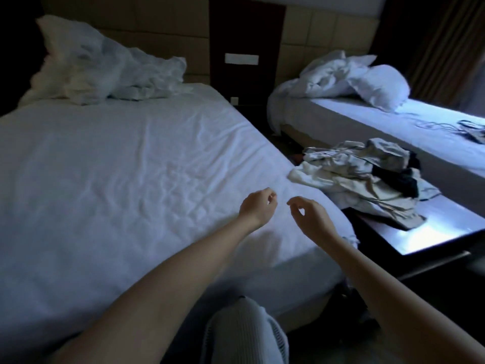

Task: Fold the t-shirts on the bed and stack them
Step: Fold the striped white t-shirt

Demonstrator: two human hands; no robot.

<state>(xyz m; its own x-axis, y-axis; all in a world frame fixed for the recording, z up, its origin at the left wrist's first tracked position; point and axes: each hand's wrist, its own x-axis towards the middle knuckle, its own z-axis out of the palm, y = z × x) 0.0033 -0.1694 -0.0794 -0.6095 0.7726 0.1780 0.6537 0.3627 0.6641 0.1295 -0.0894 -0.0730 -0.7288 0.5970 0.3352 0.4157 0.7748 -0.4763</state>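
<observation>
the t-shirts (367, 179) lie in a loose, unfolded heap, mostly pale cream and grey cloth with a dark garment (399, 179) tucked in at the right side. the heap sits on a dark glossy counter (441, 232) that stands between two beds, and its pale left edge reaches over to touch the side of the near bed (105, 166). how many shirts are in the heap cannot be told.

just left of the heap, two bare arms stretch out above the near bed's right edge. the left hand (258, 206) and the right hand (311, 215) hang just beside each other, apart from the heap. the fingers of each are loosely curled, thumb near forefinger, released and grasping nothing.

the near bed carries a wrinkled white sheet, and at its head a crumpled white duvet (105, 64) is bunched against a padded tan headboard (162, 24). below the arms a knee in pale ribbed cloth (241, 332) stands by the bed's lower side. beyond the counter a second bed (367, 119) holds a second duvet (322, 77), a white pillow (380, 88) and a thin cable (430, 124). a dark wall panel (246, 35) with a white plate (241, 59) on it stands between the beds' heads, and striped curtains (446, 48) hang at the far right.
</observation>
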